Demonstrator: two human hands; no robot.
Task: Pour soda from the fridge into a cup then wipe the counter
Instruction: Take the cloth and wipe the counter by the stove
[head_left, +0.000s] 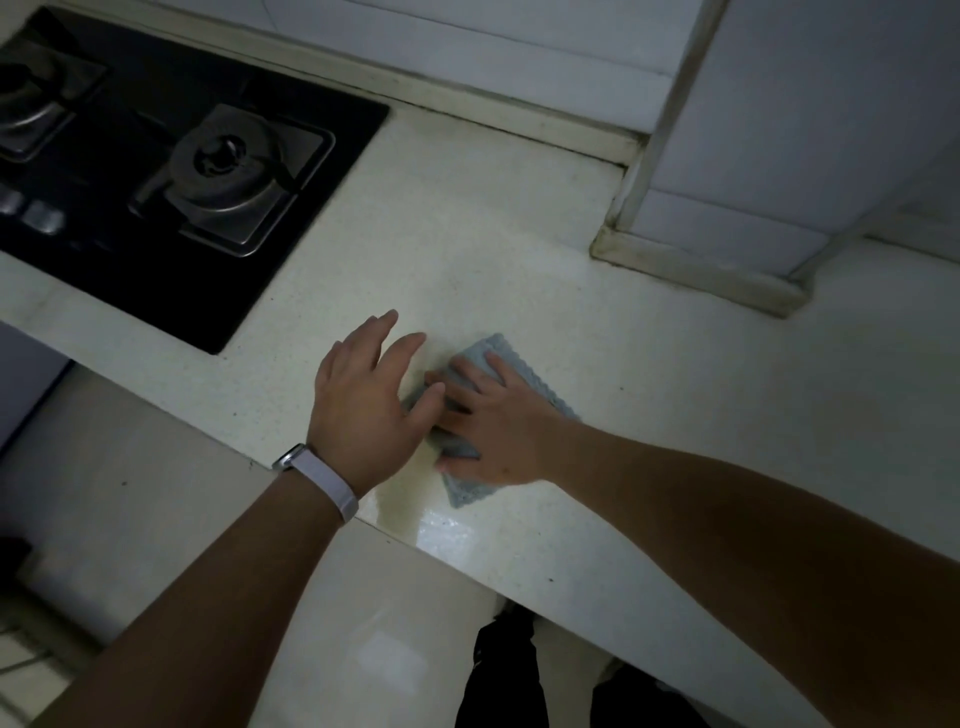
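our right hand (488, 426) covers most of the cloth (501, 348); the left burner (26, 98), perhaps blurred, runs off frame.

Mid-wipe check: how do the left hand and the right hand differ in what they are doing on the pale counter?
The right hand presses flat on the grey-blue cloth; the left hand covers only the cloth's left edge, whether touching cannot be told. The left wrist wears a white band; the right wrist is bare. Both have straight fingers over the pale counter, right of the black gas hob.
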